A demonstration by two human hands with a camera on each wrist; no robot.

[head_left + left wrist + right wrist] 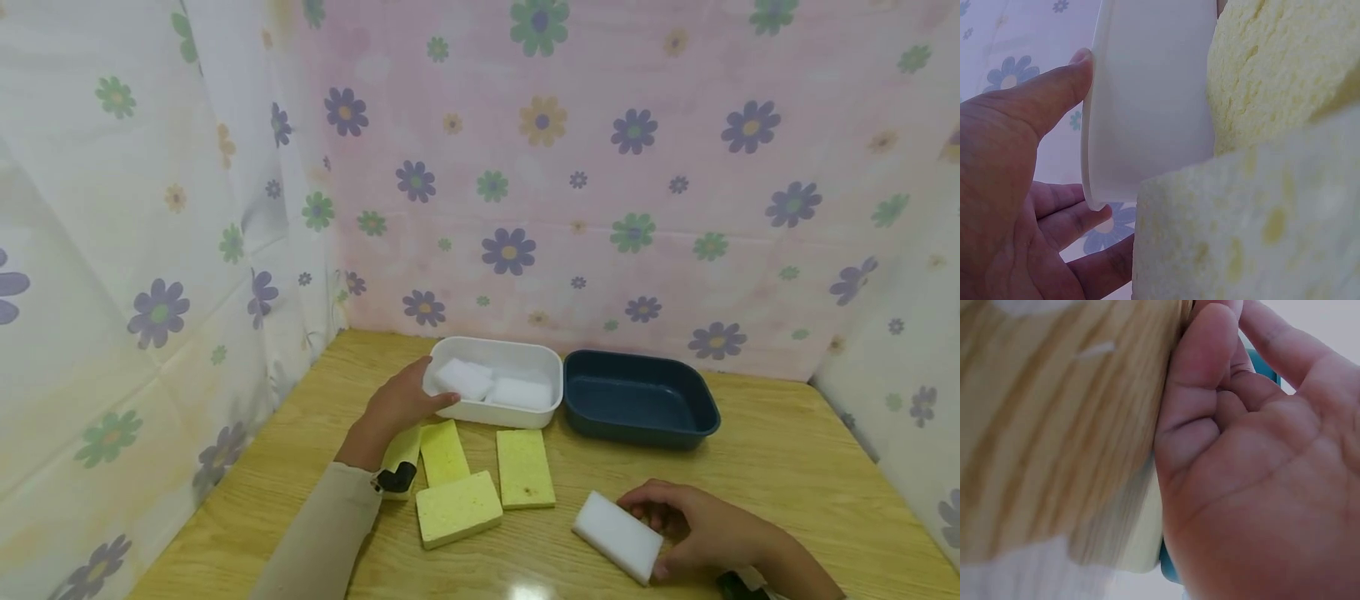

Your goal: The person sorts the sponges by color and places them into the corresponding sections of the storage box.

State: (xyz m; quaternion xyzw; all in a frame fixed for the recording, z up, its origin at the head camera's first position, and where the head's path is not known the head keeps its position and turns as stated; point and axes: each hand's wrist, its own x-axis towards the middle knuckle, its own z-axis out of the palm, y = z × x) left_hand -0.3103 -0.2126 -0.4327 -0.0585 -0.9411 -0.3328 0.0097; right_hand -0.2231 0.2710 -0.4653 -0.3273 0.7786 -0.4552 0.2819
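Observation:
At the left end of a white plastic tub point(517, 416), my left hand point(396, 407) grips the rim, with the thumb along the front edge and the fingers around the end. Two white sponges point(519, 393) lie inside the tub. My right hand point(708, 529) holds another white sponge point(617, 535) at its right side, between thumb and fingers, low over the table at the front right. The right wrist view shows that hand's curled fingers point(1200, 369) close to the wood; the sponge's grip is mostly hidden there.
A dark blue tub point(637, 427) stands right against the white one. Several yellow sponges lie in front of the white tub, one block point(459, 508) nearest, one flat piece point(525, 468) to its right. Flowered cloth point(480, 217) encloses the wooden table point(795, 467) at the back and sides.

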